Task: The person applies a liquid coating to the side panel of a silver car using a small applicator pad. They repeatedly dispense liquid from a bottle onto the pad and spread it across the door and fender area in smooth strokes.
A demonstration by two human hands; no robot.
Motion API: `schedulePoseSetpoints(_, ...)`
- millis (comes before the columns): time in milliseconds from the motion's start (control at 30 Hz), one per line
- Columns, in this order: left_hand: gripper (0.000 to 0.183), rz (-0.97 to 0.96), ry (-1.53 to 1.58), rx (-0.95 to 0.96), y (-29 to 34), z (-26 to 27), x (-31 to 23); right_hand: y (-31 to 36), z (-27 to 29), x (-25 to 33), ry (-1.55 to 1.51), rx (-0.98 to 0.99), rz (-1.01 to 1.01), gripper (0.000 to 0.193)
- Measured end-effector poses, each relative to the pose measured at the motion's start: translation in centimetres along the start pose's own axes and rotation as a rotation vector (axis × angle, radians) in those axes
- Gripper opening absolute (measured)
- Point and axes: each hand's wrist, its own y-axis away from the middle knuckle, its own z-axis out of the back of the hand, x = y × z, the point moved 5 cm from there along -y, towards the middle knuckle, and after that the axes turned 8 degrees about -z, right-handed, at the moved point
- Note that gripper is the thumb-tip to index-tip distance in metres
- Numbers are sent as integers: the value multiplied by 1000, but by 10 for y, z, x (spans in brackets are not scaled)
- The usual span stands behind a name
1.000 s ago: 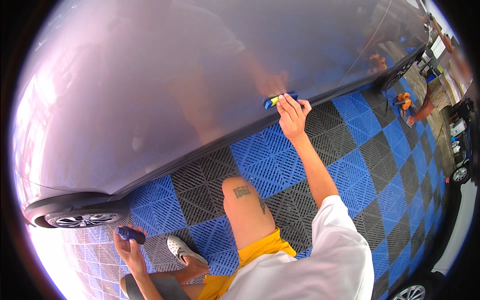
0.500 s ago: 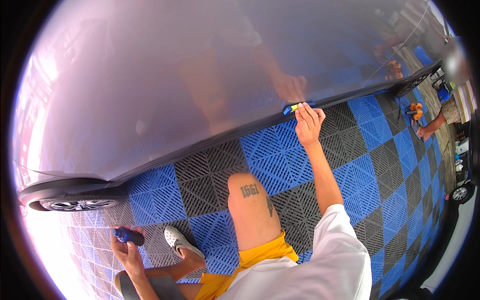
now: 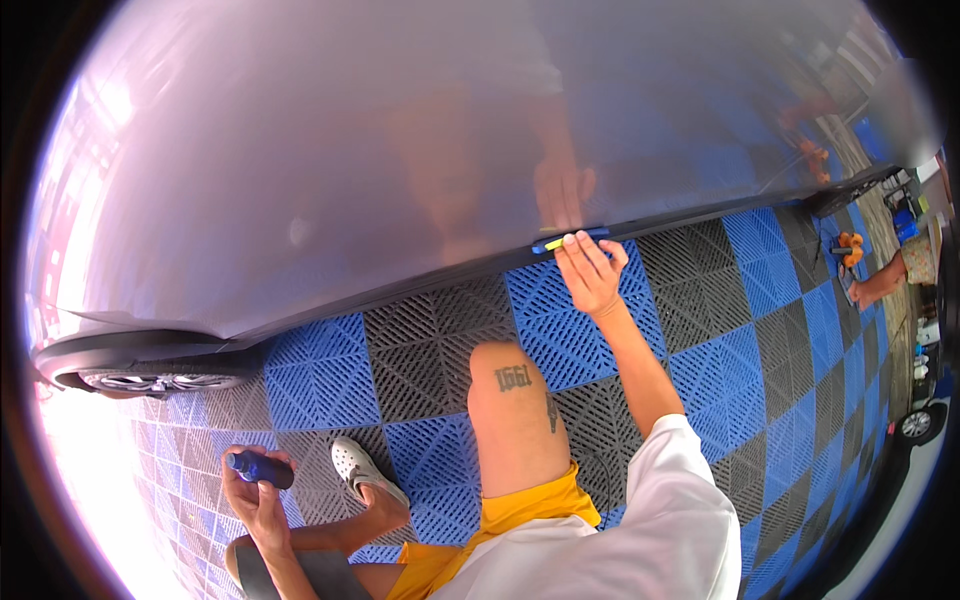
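In my right hand (image 3: 592, 272) is a blue and yellow applicator pad (image 3: 553, 245), pressed along the dark lower sill (image 3: 450, 264) of a car. The fingers lie closed over the pad and hide part of it. Above the sill rises the glossy grey car body (image 3: 330, 150), which mirrors my arm and knee. Low on the left, my left hand (image 3: 258, 505) is wrapped round a small dark blue bottle (image 3: 262, 469), held tilted and well away from the car.
Blue and dark grey slatted tiles (image 3: 430, 345) cover the floor. A car wheel (image 3: 165, 380) stands at the left. My bent knee (image 3: 505, 375) is just below the sill. At the far right are another person's leg (image 3: 880, 285) and an orange and black tool (image 3: 850, 248).
My right hand has slid the pad leftward along the sill. The left hand still holds the bottle in nearly the same place. The view has shifted slightly.
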Motion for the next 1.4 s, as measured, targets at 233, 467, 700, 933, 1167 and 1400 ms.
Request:
schedulePoseSetpoints(233, 72, -2, -5, -44, 10, 1, -7, -12, -14, 44, -61, -18, 8, 12)
schedulePoseSetpoints(467, 68, -22, -20, -35, 8, -8, -14, -32, -24, 81, -167, 33, 64, 13)
schedulePoseSetpoints(700, 65, -28, 23, -24, 8, -15, -19, -50, -32, 114, -215, 78, 106, 19)
schedulePoseSetpoints(933, 63, -48, 72, -8, 6, -11, -22, -59, -32, 112, -171, 0, 61, 24)
schedulePoseSetpoints(1167, 60, -69, 129, -27, 4, -11, -24, -136, -10, 100, -128, -90, 134, 25)
schedulePoseSetpoints(1400, 61, -58, 113, 1, -9, -22, -29, -233, 21, 84, -176, -203, 129, 27)
